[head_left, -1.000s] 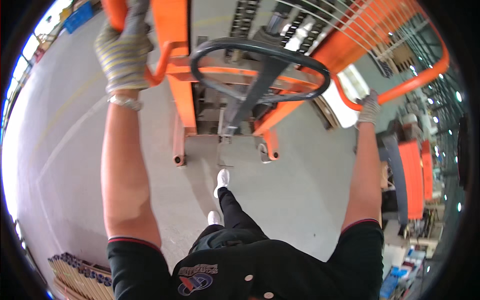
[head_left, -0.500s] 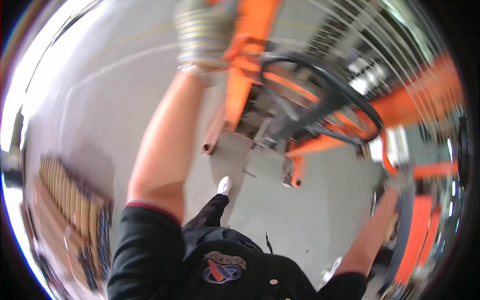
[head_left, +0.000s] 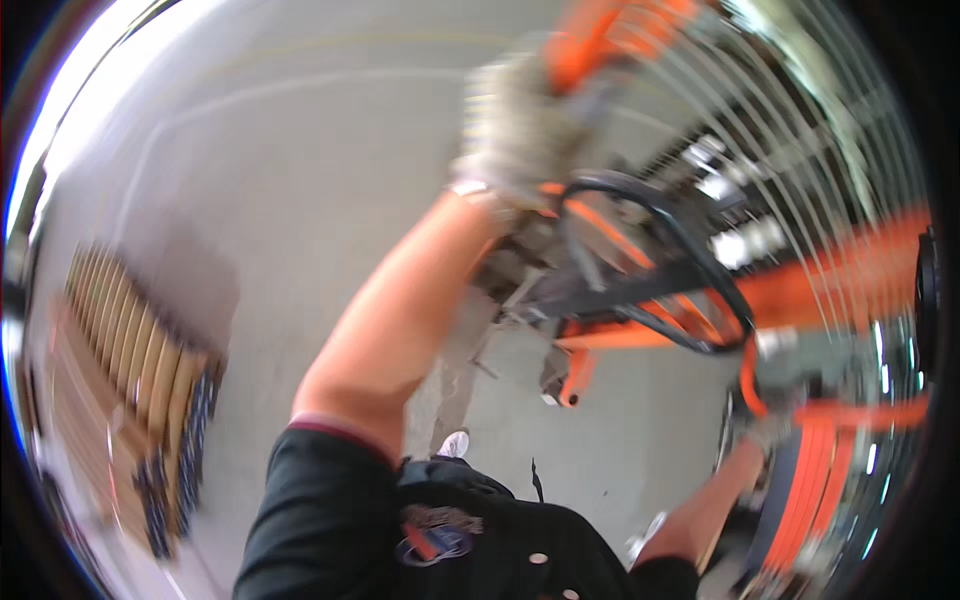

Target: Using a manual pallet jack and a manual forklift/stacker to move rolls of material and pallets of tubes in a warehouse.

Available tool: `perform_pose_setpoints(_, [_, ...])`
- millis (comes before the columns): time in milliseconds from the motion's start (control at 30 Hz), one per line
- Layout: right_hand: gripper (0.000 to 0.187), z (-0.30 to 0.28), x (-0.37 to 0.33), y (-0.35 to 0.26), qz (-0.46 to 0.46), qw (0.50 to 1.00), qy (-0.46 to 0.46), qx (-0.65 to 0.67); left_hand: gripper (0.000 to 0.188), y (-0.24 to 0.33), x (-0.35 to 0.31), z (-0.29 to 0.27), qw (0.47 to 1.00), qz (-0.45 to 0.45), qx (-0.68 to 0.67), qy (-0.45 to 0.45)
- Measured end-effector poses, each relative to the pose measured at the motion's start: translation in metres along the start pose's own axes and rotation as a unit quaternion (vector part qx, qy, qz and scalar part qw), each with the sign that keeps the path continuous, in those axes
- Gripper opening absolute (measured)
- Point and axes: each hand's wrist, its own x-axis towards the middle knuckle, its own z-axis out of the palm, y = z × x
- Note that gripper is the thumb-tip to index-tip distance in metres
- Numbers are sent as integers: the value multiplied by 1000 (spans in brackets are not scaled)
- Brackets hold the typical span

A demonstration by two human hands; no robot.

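Observation:
Up at the top, my left hand (head_left: 525, 130) wears a pale striped work glove. It is closed round an upright orange metal bar (head_left: 625, 35), though motion blurs its fingers. The bar seems to belong to an orange-framed machine with a black hoop-shaped wheel (head_left: 690, 260) and a curved wire guard (head_left: 800, 170). Low at the right, my right hand (head_left: 772, 435) is small and smeared beside a curved orange rod (head_left: 748, 380) and a horizontal orange bar (head_left: 865, 412). Its fingers do not show clearly.
At the lower left, a stack of brown flat boards or cartons (head_left: 140, 370) stands on the grey floor (head_left: 300, 200). Orange slats (head_left: 805, 495) lie at the lower right, below my right hand. An orange machine foot (head_left: 575, 380) stands near the middle.
My left hand and the orange bar have shifted right in the picture. My right hand sits slightly lower and further left. The whole view has turned a little and stays blurred.

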Motion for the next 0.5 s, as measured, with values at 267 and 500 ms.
perform_pose_setpoints(267, [18,-28,-13,-282,249,793,343,438,22,7,11,3,996,1,-66,56])
perform_pose_setpoints(500, [19,-40,-43,-258,316,725,464,399,18,-4,34,9,995,31,-89,9])
